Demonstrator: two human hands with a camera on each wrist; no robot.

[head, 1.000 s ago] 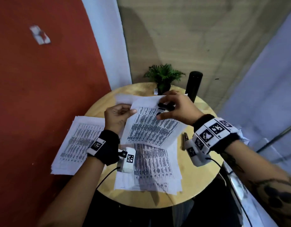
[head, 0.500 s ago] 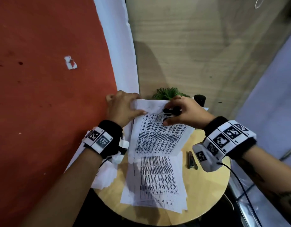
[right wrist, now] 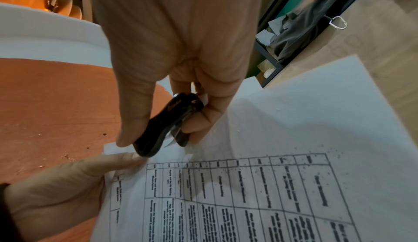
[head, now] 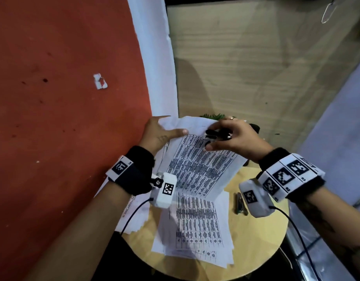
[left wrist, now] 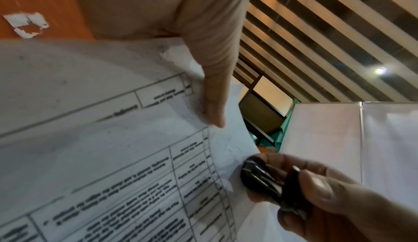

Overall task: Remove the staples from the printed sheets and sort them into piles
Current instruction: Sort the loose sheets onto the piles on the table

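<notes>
Sheets (head: pixel 197 165) pinched between both hands' fingers (head: pixel 175 131)

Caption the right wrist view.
Right hand applies black staple remover to printed white sheets gripped by left hand.

I cannot read the blurry print on the held sheets (head: pixel 197 169). My right hand (head: pixel 238 138) hides most of the black staple remover (head: pixel 217 134). The sheets hide most of the green plant (head: pixel 212 116).

Both forearms raised, left hand (head: pixel 158 132) pinching, right hand (head: pixel 235 136) gripping
</notes>
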